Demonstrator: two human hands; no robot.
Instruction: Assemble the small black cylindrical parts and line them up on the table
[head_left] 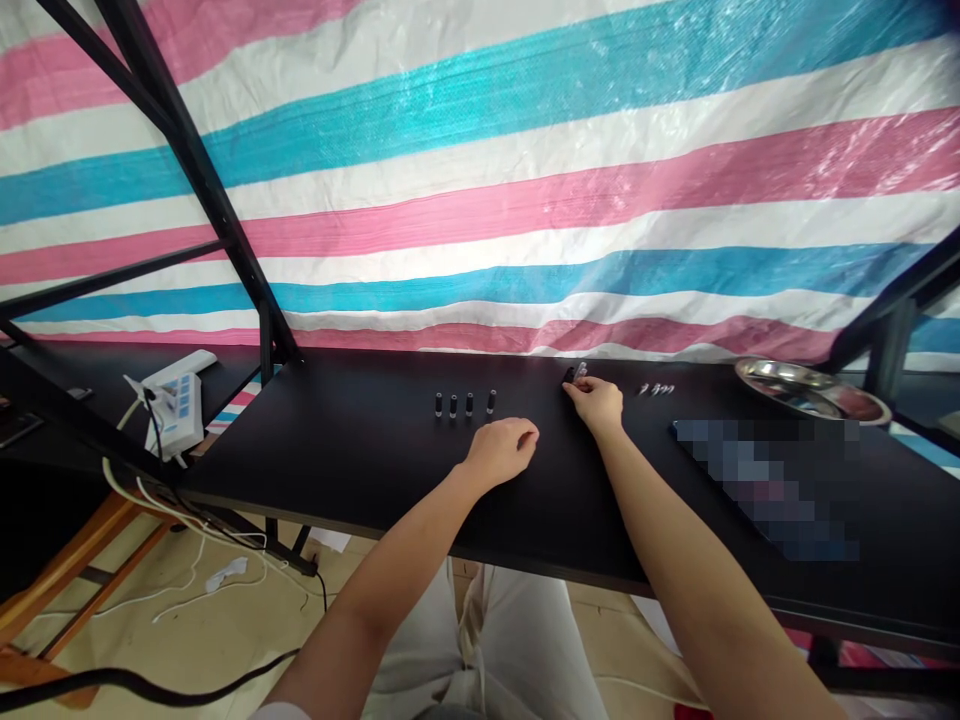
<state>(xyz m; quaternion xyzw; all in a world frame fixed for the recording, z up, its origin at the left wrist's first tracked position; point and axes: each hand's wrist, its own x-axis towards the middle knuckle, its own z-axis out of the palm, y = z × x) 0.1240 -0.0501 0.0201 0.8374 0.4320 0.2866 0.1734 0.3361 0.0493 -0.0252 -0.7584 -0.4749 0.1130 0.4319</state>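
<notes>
My right hand (598, 402) reaches to the far side of the black table (360, 460) and pinches a small black and silver part (574, 375) at its fingertips. My left hand (501, 448) rests on the table as a loose fist, nearer to me; what it holds, if anything, is hidden. Several small black cylinders (464, 404) stand upright in a row to the left of both hands. A few small silver pieces (657, 389) lie to the right of my right hand.
A shiny metal bowl (810, 388) sits at the far right. A dark flat mat (772, 480) lies on the table's right part. A white power strip (174, 402) with cables hangs off the left end. A striped tarp (480, 180) backs the table, with black frame bars (187, 150).
</notes>
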